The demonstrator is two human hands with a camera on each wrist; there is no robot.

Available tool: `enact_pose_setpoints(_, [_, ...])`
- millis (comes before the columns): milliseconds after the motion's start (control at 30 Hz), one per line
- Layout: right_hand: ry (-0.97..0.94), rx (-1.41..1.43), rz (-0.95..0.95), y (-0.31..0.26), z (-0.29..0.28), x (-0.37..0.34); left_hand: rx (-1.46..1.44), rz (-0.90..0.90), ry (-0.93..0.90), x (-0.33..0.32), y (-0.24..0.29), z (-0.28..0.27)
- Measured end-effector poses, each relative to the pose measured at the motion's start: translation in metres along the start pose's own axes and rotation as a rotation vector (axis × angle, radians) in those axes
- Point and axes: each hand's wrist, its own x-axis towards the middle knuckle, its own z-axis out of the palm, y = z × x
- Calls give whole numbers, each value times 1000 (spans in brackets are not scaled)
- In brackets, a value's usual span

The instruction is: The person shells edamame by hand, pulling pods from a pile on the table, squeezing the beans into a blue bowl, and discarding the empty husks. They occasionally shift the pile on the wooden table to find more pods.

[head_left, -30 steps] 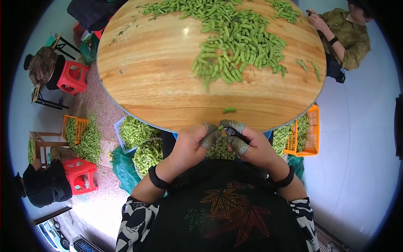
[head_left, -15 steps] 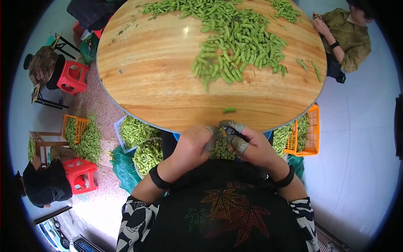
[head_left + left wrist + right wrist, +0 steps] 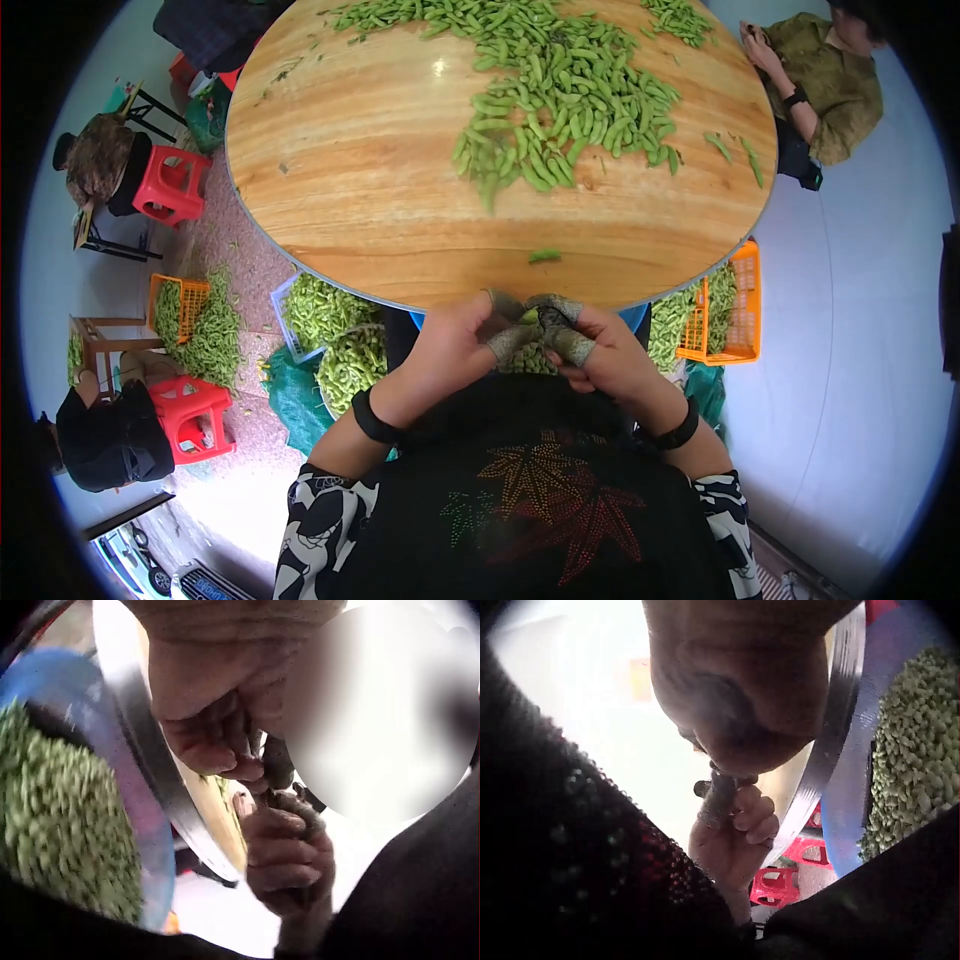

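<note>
My left hand (image 3: 450, 345) and right hand (image 3: 612, 350) meet at the table's near edge, over a blue tub (image 3: 161, 862) of green beans (image 3: 67, 817). Grey-green covers wrap the thumb and forefinger of each hand. Between the covered fingertips shows a green soybean pod (image 3: 530, 316), pinched from both sides and mostly hidden by the fingers. A single pod (image 3: 545, 256) lies on the wooden table (image 3: 380, 220) just beyond the hands. Farther back spreads a large heap of pods (image 3: 570, 100). In both wrist views the fingertips are dark and close together.
Left of my lap stand a pale crate (image 3: 285, 310) of pods and a green sack (image 3: 300, 400). An orange crate (image 3: 745, 300) is at the right. Red stools (image 3: 190, 415) and a seated person (image 3: 110, 430) are at left; another person (image 3: 825, 90) sits at the table's right.
The fingertips first drew closer together over the pod; now the left thumb and forefinger are spread wider, with green showing between the hands. The table's pods have stayed put.
</note>
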Motion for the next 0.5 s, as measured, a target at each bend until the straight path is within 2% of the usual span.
enact_pose_setpoints(33, [2, 4, -1, 1, 1, -1, 1, 0, -4, 0, 0, 0])
enact_pose_setpoints(100, [33, -113, -52, 2, 3, -1, 659, 341, 37, 0, -2, -1])
enact_pose_setpoints(133, [33, -111, -53, 2, 3, -2, 660, 342, 35, 1, -5, 1])
enact_pose_setpoints(200, [64, -166, -120, 3, 3, -3, 711, 549, 197, 3, -10, 7])
enact_pose_setpoints(233, [64, -162, -122, 4, 3, -3, 712, 551, 194, 4, -8, 9])
enact_pose_setpoints(300, [53, -104, -144, 6, 2, -3, 402, 335, 193, 5, -1, 11])
enact_pose_setpoints(333, [54, -99, -146, 5, 1, -4, 403, 336, 188, 4, -1, 11])
enact_pose_setpoints(400, [62, -98, -160, 4, 2, -6, -705, -427, 9, 2, 0, 11])
enact_pose_setpoints(433, [62, -95, -161, 6, -1, -6, -703, -427, 7, 1, -1, 9])
enact_pose_setpoints(500, [-26, 10, -89, 12, -9, -4, -853, -564, -68, 1, -5, 5])
